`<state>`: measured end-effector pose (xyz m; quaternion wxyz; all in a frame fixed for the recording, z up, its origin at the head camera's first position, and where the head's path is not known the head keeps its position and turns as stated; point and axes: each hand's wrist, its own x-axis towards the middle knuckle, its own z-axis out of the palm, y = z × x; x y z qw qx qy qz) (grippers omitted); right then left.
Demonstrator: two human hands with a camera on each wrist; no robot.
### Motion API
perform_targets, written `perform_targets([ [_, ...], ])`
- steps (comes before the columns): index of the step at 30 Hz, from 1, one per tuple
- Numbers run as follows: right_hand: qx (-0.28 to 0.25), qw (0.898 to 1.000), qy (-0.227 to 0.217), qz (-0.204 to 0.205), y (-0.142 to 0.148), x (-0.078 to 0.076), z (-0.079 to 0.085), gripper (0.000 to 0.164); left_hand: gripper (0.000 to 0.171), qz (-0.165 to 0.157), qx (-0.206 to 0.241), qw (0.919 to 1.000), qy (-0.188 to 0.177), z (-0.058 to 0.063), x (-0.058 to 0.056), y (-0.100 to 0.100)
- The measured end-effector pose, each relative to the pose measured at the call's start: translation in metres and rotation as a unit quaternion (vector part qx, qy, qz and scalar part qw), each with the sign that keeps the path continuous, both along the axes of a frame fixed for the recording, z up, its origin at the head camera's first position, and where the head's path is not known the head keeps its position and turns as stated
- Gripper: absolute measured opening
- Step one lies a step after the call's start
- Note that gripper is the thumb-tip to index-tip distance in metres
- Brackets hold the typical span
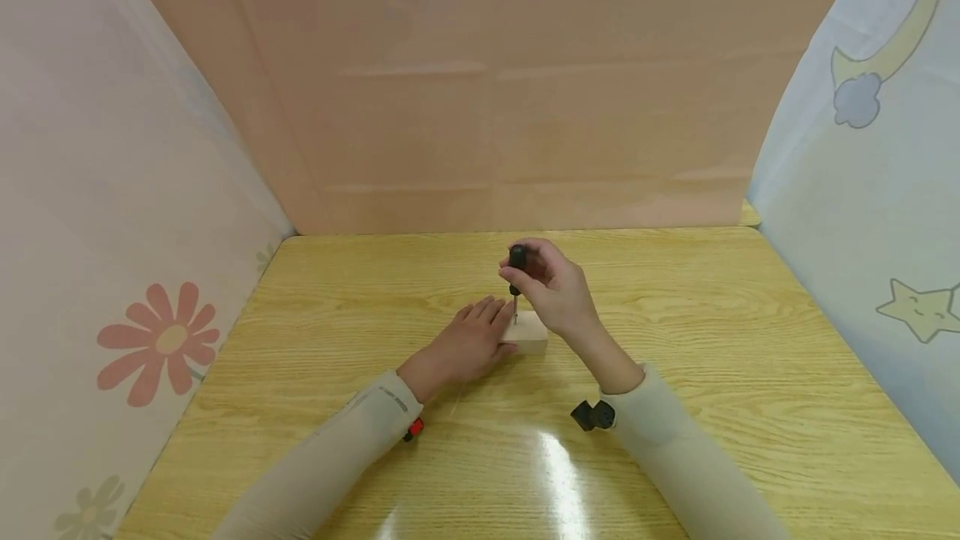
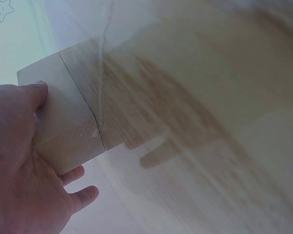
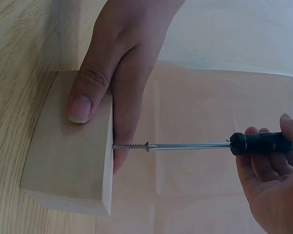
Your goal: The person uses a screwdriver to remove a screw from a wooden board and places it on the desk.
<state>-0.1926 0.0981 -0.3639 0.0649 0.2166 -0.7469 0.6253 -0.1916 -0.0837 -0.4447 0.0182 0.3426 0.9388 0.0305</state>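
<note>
A pale wooden block lies on the table, steadied by my left hand. The left thumb presses its front face while the fingers lie over the top. A threaded screw stands upright on the block's top face, its point at or in the wood. My right hand grips the black handle of a screwdriver, held vertically above the block. The metal shaft meets the screw head. In the left wrist view, the block shows beside the left thumb.
On the wood-grain table, a small red and black object lies by the left sleeve. Black pieces sit at the right cuff. A peach cloth hangs behind, with patterned cloths at both sides.
</note>
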Motion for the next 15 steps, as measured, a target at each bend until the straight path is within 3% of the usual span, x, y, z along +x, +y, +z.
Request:
perform_targets([
  [10, -0.015, 0.998, 0.024, 0.06, 0.0017, 0.001, 0.0021, 0.032, 0.071, 0.005, -0.004, 1.0, 0.0, -0.0005, -0.0017, 0.0009],
  [15, -0.005, 0.999, 0.013, 0.05, 0.0012, 0.0007, -0.0015, 0.032, 0.072, 0.004, -0.001, 1.0, -0.006, -0.0016, -0.0007, 0.0011],
])
